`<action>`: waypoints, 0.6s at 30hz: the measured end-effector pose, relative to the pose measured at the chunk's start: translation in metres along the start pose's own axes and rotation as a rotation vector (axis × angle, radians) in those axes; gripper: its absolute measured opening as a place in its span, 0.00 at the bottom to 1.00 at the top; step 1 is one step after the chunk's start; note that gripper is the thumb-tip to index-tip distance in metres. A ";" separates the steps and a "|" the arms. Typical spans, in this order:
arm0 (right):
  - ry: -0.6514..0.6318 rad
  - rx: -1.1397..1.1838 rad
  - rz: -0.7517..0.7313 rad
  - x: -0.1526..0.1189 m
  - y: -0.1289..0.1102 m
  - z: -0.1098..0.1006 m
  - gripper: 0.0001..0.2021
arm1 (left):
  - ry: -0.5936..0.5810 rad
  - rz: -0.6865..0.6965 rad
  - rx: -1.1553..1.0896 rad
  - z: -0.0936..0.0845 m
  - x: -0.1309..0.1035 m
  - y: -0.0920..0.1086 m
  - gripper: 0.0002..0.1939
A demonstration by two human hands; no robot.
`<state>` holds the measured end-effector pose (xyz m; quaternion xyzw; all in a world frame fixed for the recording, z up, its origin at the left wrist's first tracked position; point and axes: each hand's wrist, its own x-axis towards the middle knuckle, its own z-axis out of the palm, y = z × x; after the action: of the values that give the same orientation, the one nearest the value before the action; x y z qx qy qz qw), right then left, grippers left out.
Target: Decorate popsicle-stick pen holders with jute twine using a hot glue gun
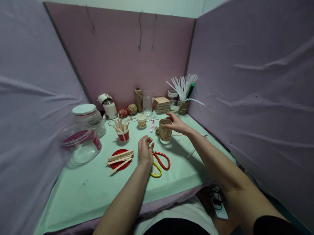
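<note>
My right hand (177, 123) is at the upper right side of a small brown twine-trimmed cup (165, 132), its thumb across the front near the rim and a finger stretched behind. The cup stands upright on the table. My left hand (145, 150) hovers or rests left of the cup, palm partly up, fingers loosely bent and apart, with nothing visible in it. Beside its wrist lie scissors (167, 162) with one red and one yellow handle loop; the hand hides their blades. Left of it, flat wooden sticks (121, 158) lie across a red lid (120, 166).
A red-and-white cup (124, 135) holds sticks; a paper cup (141, 120) and pink-white cutter (152, 125) stand and lie behind. Clear tubs (84, 152) are at left. Along the back are twine (132, 109), a clear jar (147, 103), wooden squares (161, 105) and white glue sticks (184, 86).
</note>
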<state>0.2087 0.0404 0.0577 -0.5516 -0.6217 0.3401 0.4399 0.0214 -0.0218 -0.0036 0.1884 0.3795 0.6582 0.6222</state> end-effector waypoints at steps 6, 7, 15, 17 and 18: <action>0.119 -0.087 0.079 0.010 -0.003 -0.014 0.40 | 0.044 -0.001 0.025 0.003 -0.001 0.001 0.14; 0.137 -0.100 0.100 0.012 -0.003 -0.017 0.40 | 0.046 -0.003 0.029 0.003 -0.002 0.001 0.14; 0.160 -0.133 0.246 0.021 -0.003 -0.026 0.38 | 0.038 -0.006 0.065 0.003 -0.004 0.002 0.14; 0.159 -0.134 0.271 0.021 -0.005 -0.026 0.37 | 0.037 -0.004 0.069 0.003 -0.003 0.002 0.14; 0.156 -0.132 0.282 0.020 -0.006 -0.026 0.36 | 0.038 -0.005 0.071 0.002 -0.003 0.002 0.14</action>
<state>0.2303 0.0577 0.0768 -0.6857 -0.5231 0.3129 0.3977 0.0224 -0.0240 -0.0001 0.1967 0.4147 0.6462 0.6097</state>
